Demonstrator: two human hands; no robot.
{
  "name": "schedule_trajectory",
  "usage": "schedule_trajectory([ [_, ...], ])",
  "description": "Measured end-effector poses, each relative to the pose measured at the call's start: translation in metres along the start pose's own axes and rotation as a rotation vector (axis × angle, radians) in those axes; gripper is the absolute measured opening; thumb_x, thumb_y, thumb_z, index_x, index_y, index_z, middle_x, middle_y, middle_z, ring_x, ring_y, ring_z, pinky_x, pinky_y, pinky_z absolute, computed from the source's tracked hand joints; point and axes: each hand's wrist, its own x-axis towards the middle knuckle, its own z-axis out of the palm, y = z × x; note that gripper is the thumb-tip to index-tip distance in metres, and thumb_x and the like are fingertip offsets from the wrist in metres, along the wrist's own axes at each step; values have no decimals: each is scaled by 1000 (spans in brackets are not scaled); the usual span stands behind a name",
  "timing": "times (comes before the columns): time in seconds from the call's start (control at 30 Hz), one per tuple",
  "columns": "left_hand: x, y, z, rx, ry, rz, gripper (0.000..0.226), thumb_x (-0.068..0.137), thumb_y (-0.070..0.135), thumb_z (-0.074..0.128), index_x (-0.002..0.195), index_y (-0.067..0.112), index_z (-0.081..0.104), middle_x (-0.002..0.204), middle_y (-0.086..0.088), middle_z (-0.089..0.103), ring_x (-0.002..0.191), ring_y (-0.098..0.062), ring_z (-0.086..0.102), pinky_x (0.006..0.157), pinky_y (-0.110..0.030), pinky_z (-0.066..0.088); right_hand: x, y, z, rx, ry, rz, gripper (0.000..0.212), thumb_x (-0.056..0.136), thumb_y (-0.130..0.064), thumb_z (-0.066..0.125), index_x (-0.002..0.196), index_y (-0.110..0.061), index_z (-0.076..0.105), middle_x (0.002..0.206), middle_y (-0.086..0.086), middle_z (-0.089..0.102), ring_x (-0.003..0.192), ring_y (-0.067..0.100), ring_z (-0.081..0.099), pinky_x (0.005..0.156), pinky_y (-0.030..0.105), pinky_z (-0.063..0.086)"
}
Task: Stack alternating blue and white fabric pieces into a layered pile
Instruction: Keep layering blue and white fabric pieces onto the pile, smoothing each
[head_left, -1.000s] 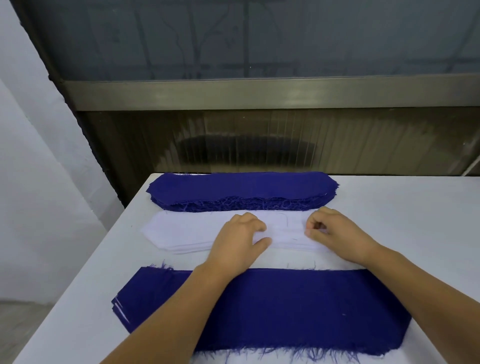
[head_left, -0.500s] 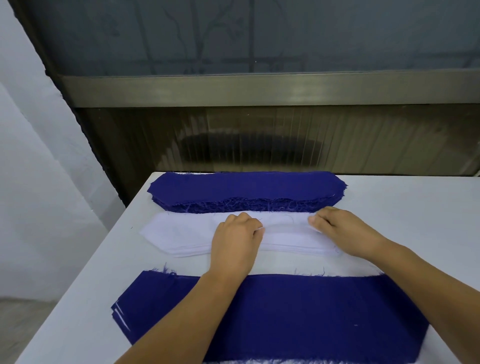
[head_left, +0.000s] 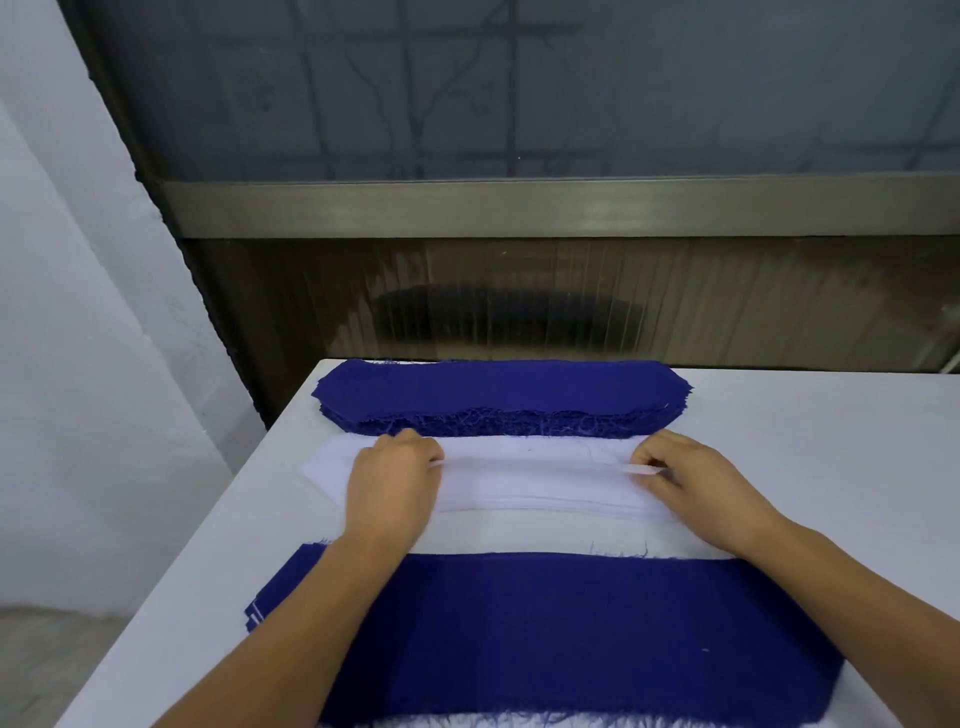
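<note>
Both hands pinch the top white piece (head_left: 540, 470), the left hand (head_left: 392, 480) and right hand (head_left: 696, 486) apart along its length. It lies atop the white stack (head_left: 545, 499), smooth and thin, between the frayed far blue stack (head_left: 498, 395) and near layered pile (head_left: 571, 639).

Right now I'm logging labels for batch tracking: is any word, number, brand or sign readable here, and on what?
None: no readable text anywhere in the head view.
white fabric stack: faint drawn lines only, no letters.
far blue fabric stack and near layered pile: plain cloth.
white table and frosted window: no signs.
</note>
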Motion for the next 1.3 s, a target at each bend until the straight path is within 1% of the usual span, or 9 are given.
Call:
schedule_trajectory([
  [0.1, -9, -27, -29, 76, -10, 11, 21, 91, 19, 60, 108, 23, 71, 104, 3, 67, 91, -16, 58, 82, -26, 44, -14, -7, -11, -12, 81, 3, 18, 93, -14, 56, 84, -29, 56, 86, -14, 57, 82, 1, 52, 68, 13, 41],
  [0.27, -68, -43, -59, 36, 71, 123, 23, 73, 4, 77, 92, 17, 76, 94, 1, 70, 81, -23, 63, 74, -32, 47, -77, -12, -24, -104, 167, -162, 12, 94, -21, 55, 87, -31, 55, 89, -18, 56, 82, 7, 55, 71, 20, 43],
  [0.37, -100, -43, -62, 43, 172, 176, 22, 79, 18, 58, 92, 14, 76, 93, 0, 68, 80, -25, 62, 76, -30, 42, -116, -5, -21, -164, 187, -287, 14, 95, -27, 46, 92, -27, 60, 98, -19, 57, 86, 4, 53, 78, 14, 39],
  [0.43, -113, -42, -62, 62, 180, 234, 36, 79, 24, 45, 92, 12, 76, 93, -2, 69, 82, -28, 64, 81, -30, 39, -132, 1, -15, -208, 218, -349, 33, 98, -34, 37, 92, -20, 67, 100, -13, 61, 89, 5, 54, 81, 16, 40],
  [0.53, -126, -43, -60, 59, 205, 361, 38, 77, 15, 41, 91, 9, 76, 95, -4, 69, 90, -24, 58, 86, -30, 37, -145, 7, -9, -249, 262, -348, 53, 101, -37, 26, 88, -17, 73, 98, -8, 66, 93, 4, 55, 85, 17, 40],
  [0.63, -134, -46, -58, 34, 252, 434, 38, 79, 9, 41, 91, 7, 77, 94, -5, 70, 93, -20, 51, 87, -32, 38, -150, 11, -8, -259, 280, -338, 54, 101, -38, 25, 89, -19, 74, 99, -9, 67, 93, 4, 56, 82, 17, 42],
  [0.97, -136, -58, -58, 26, 239, 349, 37, 76, 8, 37, 77, 11, 74, 90, -2, 68, 93, -19, 52, 85, -28, 37, -149, 14, -12, -260, 266, -378, 50, 101, -39, 30, 88, -19, 74, 101, -11, 66, 94, 2, 56, 84, 13, 41],
  [1.1, -133, -62, -61, -28, 247, 268, 31, 77, 8, 36, 73, 11, 67, 96, -1, 67, 98, -21, 56, 88, -29, 38, -151, 12, -15, -223, 236, -379, 50, 100, -39, 31, 88, -19, 74, 102, -11, 66, 94, 3, 57, 81, 18, 45],
  [1.3, -135, -67, -55, -51, 161, 263, 32, 74, 9, 33, 67, 13, 64, 92, 4, 68, 90, -16, 59, 89, -17, 35, -151, 6, -27, -144, 107, -362, 33, 92, -50, 48, 94, -26, 71, 111, -19, 60, 101, -4, 56, 83, 15, 44],
])
